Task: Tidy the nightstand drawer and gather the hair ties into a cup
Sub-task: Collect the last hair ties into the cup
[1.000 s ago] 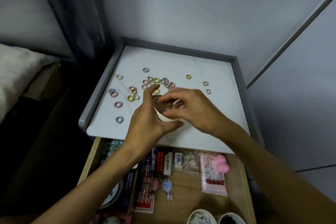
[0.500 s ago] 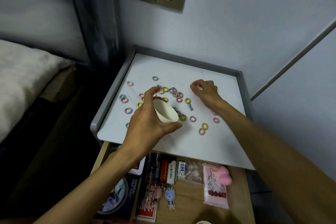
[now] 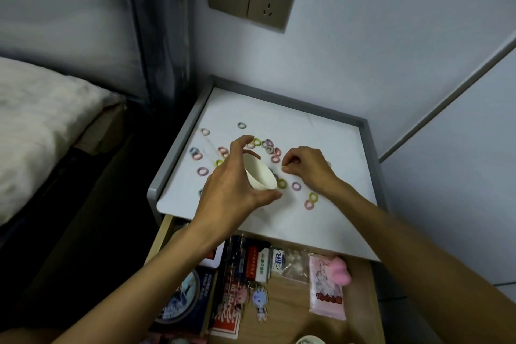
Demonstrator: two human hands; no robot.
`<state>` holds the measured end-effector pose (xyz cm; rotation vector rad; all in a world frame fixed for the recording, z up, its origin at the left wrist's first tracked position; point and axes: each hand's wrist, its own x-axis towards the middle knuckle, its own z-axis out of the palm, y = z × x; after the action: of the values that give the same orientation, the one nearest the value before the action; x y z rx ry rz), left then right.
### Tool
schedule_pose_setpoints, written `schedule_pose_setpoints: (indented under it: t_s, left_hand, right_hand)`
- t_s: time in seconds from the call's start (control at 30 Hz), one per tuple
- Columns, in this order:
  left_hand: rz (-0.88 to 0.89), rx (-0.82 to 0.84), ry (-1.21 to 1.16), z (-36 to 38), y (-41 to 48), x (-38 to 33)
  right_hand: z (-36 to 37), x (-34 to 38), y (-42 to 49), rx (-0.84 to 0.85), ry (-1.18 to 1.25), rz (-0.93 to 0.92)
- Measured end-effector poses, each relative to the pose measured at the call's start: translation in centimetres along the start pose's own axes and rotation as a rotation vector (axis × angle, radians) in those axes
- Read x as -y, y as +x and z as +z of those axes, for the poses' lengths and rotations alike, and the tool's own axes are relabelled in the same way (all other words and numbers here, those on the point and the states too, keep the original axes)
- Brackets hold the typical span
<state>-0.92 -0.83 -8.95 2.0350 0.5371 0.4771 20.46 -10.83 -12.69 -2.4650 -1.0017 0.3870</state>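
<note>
My left hand [image 3: 233, 184] grips a small white paper cup [image 3: 259, 174], tilted with its mouth turned away, just above the white nightstand top [image 3: 321, 131]. Several small coloured hair ties [image 3: 269, 145] lie scattered over that top, with more such as a green one [image 3: 282, 183] and a pink one [image 3: 308, 204] nearer the front. My right hand [image 3: 305, 166] rests on the top to the right of the cup, fingertips pinched on a yellowish hair tie [image 3: 284, 167]. The open wooden drawer [image 3: 360, 299] below holds packets, cards and keychains.
A grey raised rim [image 3: 178, 148] borders the nightstand top on three sides. A bed [image 3: 36, 126] lies to the left across a dark gap. A wall socket [image 3: 251, 5] sits above. A pink packet [image 3: 325, 290] and a bowl rim [image 3: 310, 340] are in the drawer.
My right hand pulled back from the far right of the top toward the cup, now pinching a hair tie near its rim. My left hand keeps hold of the tilted cup.
</note>
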Motion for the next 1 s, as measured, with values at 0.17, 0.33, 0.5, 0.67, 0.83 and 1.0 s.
schedule_pose_setpoints:
  t_s: [0.17, 0.33, 0.5, 0.67, 0.83, 1.0]
  left_hand:
    - [0.007, 0.016, 0.002, 0.1, 0.0, 0.3]
    - [0.005, 0.020, 0.012, 0.1, 0.2, 0.4]
    - [-0.008, 0.013, -0.017, 0.1, 0.3, 0.5]
    - [-0.017, 0.007, -0.100, 0.4, 0.7, 0.4]
    - [-0.033, -0.023, -0.084, 0.3, 0.7, 0.3]
    - [-0.024, -0.016, -0.079, 0.0, 0.6, 0.0]
  right_hand:
    - [0.5, 0.7, 0.5, 0.002, -0.113, 0.064]
    - [-0.9, 1.3, -0.1, -0.017, -0.041, 0.070]
    - [-4.8, 6.6, -2.3, -0.020, 0.498, -0.093]
    - [-3.2, 10.5, -5.8, 0.251, 0.317, -0.262]
    - [-5.9, 8.0, -5.4, 0.015, 0.481, -0.175]
    - [-5.6, -2.7, -3.3, -0.149, 0.029, 0.261]
